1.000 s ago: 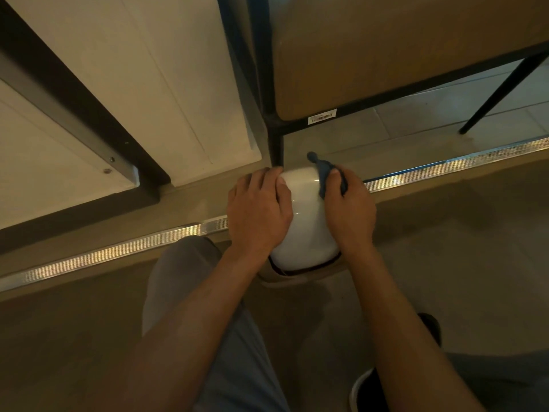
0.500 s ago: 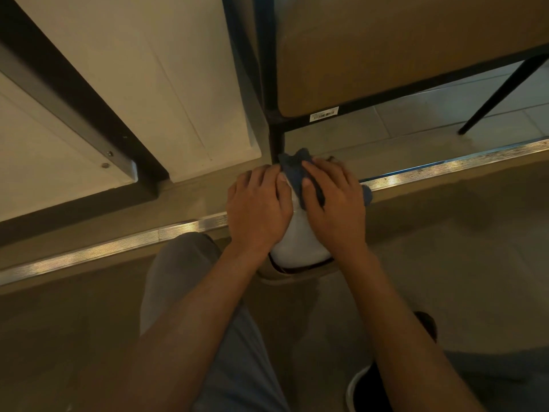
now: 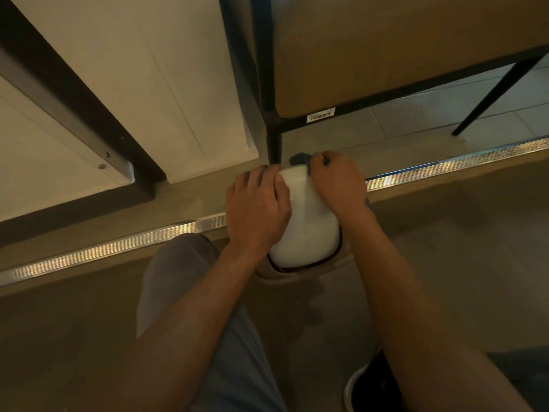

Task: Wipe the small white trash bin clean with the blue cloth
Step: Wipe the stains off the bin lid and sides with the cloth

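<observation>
1. Counts: one small white trash bin (image 3: 306, 221), one blue cloth (image 3: 300, 159), two bare hands.
2. Bin stands on the floor (image 3: 445, 263), touching a metal threshold strip (image 3: 445, 169), just below a black furniture leg (image 3: 274, 144).
3. Left hand (image 3: 257, 209) lies spread flat over the bin's left side, fingers loosely apart, gripping nothing else.
4. Right hand (image 3: 338, 182) is curled around the cloth, pressing it on the bin's far right edge; cloth peeks out beyond the fingers.
</observation>
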### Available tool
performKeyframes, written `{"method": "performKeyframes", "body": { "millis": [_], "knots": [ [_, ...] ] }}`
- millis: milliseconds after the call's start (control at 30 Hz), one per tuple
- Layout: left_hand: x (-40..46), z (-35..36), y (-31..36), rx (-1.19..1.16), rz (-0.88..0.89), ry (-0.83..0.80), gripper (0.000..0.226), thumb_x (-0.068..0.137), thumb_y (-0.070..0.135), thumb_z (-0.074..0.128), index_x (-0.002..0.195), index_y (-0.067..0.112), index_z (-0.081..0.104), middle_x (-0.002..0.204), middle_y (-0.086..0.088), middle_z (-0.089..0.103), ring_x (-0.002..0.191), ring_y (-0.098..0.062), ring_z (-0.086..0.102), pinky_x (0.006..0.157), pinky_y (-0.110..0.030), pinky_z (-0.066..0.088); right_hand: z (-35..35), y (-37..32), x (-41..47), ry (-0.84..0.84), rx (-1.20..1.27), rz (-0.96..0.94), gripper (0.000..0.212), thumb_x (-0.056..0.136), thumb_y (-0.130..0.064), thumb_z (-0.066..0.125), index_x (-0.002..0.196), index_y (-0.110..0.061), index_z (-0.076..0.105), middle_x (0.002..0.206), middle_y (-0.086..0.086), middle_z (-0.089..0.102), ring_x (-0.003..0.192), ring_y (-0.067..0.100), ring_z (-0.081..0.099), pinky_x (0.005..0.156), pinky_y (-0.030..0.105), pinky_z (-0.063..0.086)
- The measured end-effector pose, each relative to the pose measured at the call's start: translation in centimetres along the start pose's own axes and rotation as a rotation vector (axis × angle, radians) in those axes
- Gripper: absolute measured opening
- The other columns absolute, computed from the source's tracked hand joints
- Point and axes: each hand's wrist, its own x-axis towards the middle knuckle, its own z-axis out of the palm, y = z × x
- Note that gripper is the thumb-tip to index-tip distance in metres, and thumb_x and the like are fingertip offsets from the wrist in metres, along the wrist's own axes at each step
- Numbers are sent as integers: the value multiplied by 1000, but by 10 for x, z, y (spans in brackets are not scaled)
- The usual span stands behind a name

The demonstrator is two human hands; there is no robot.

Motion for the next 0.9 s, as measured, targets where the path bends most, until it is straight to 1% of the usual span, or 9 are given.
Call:
{"method": "performKeyframes", "body": {
  "millis": [167, 267, 367, 467, 567, 667, 733, 800, 900],
  "knots": [
    [0, -1, -1, 25, -3, 16, 46, 102, 36, 31, 127, 16, 65, 120, -5, 68, 108, -27, 59, 91, -39, 43, 15, 4, -7, 94, -99, -357, 28, 101, -27, 47, 102, -11, 70, 101, 10, 68, 86, 21, 60, 75, 29, 40],
    [0, 1, -1, 29, 3, 7, 47, 103, 36, 30, 127, 14, 65, 120, -7, 68, 109, -28, 60, 92, -40, 44, 22, 21, -26, 257, -104, -509, 30, 100, -28, 49, 114, -11, 69, 115, 8, 70, 108, 24, 62, 99, 37, 45],
    [1, 3, -2, 25, 10, 5, 47, 103, 36, 31, 127, 14, 64, 120, -8, 68, 109, -27, 60, 93, -40, 45, 29, 35, -48, 355, -54, -461, 36, 101, -29, 50, 130, -12, 64, 133, 8, 63, 126, 26, 54, 108, 41, 42],
    [1, 3, -2, 10, 6, -2, 46, 103, 37, 31, 130, 18, 63, 123, -5, 67, 112, -25, 58, 95, -40, 44, 32, 39, -69, 364, 114, -245, 43, 103, -33, 47, 142, -17, 53, 144, 6, 53, 131, 20, 49, 106, 34, 43],
    [0, 2, -1, 4, 4, 1, 46, 103, 37, 30, 131, 18, 63, 124, -5, 67, 112, -25, 58, 95, -39, 43, 26, 34, -71, 315, 234, -52, 43, 104, -39, 44, 143, -22, 50, 138, 2, 57, 124, 14, 53, 97, 27, 42],
    [-1, 2, 0, 6, 7, -4, 48, 103, 38, 29, 131, 18, 62, 125, -5, 66, 113, -25, 57, 96, -39, 43, 13, 25, -51, 246, 222, 49, 38, 103, -42, 40, 129, -23, 62, 121, 3, 66, 111, 19, 60, 92, 37, 49],
    [-1, 1, 0, 6, 1, -3, 48, 103, 38, 29, 131, 18, 62, 125, -5, 66, 114, -26, 57, 97, -40, 43, 5, 19, -33, 186, 145, 47, 35, 103, -38, 39, 107, -18, 67, 101, 7, 69, 95, 25, 63, 79, 38, 49],
    [-1, 0, 1, -2, -6, -7, 48, 103, 38, 29, 132, 18, 62, 125, -5, 66, 115, -25, 57, 98, -40, 42, 2, 13, -19, 111, 59, 15, 33, 103, -33, 38, 88, -16, 61, 82, 5, 61, 79, 24, 57, 64, 33, 39],
    [-2, 0, 2, -7, -13, -7, 48, 102, 38, 29, 131, 18, 62, 125, -5, 66, 114, -26, 57, 97, -40, 43, 3, 11, -10, 89, -9, -105, 31, 103, -32, 40, 91, -16, 63, 86, 5, 61, 79, 21, 59, 65, 28, 35]
  ]
}}
